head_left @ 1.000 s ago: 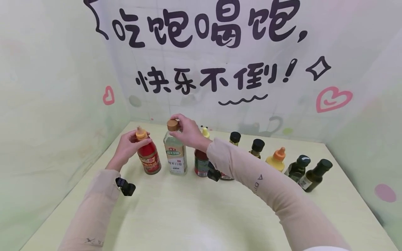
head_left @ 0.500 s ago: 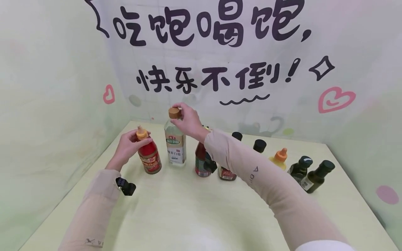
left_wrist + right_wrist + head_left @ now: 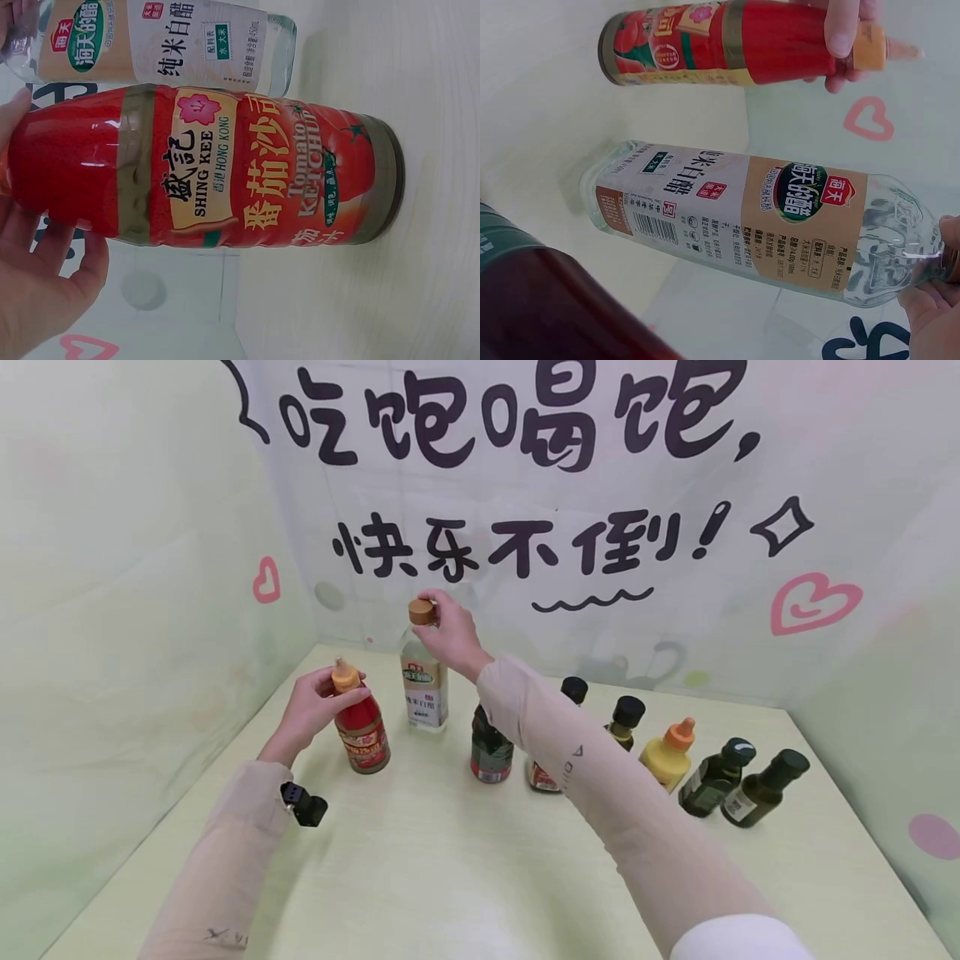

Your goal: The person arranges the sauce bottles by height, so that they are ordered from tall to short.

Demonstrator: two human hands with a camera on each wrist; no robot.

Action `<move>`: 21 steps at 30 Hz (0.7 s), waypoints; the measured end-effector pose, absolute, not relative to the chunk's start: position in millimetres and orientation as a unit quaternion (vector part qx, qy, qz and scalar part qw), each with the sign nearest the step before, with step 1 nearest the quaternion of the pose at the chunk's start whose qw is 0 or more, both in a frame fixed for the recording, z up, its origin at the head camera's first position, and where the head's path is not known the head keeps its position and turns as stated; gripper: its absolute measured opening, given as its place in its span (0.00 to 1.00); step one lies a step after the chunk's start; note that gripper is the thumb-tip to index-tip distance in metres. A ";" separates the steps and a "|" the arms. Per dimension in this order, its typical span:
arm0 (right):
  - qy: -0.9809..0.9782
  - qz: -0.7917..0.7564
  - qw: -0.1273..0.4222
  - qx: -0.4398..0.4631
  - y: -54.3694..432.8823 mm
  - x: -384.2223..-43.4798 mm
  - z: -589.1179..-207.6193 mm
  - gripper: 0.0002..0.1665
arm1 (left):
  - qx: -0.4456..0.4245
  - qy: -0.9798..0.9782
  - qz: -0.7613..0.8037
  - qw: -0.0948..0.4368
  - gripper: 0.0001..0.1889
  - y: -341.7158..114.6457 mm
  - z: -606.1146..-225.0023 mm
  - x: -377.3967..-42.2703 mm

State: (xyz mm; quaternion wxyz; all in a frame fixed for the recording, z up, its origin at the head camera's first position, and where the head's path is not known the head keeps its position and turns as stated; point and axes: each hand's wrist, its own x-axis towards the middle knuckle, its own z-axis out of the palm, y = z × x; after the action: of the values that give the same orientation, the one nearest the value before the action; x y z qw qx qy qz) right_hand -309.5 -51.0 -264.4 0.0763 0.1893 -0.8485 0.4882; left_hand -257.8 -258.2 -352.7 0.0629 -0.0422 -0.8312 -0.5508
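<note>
In the head view my left hand grips a red ketchup bottle around its upper part, just below the orange nozzle cap. The ketchup stands at the table's left, its label filling the left wrist view. My right hand pinches the brown cap of a clear rice vinegar bottle. That bottle is upright, behind and right of the ketchup. The right wrist view shows its label and fingers at the neck. Whether its base touches the table cannot be told.
Right of the vinegar is a dark red sauce bottle, partly behind my right sleeve. Black-capped bottles, a yellow squeeze bottle and two dark green bottles follow on the table. A printed wall stands behind.
My right hand has moved the vinegar bottle up and back in view, away from the row's front line. My left hand and the ketchup bottle have stayed nearly in place; the view has shifted slightly.
</note>
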 end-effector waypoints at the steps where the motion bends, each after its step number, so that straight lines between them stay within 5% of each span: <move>1: -0.849 0.489 0.079 0.185 -52.3 -310.8 -264.0 0.27 | -0.041 -0.831 -0.551 0.064 0.26 -258.2 -352.1 -257.3; 21: -0.844 0.505 0.082 0.159 -69.4 -326.7 -273.0 0.28 | -0.048 -0.823 -0.561 0.068 0.24 -259.9 -353.3 -256.9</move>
State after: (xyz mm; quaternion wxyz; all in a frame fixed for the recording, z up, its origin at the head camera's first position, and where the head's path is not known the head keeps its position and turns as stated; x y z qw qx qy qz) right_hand -326.7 -69.4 -273.0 0.0821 0.1589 -0.8445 0.5049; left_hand -256.9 -259.9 -353.3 0.0684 -0.0479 -0.8234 -0.5613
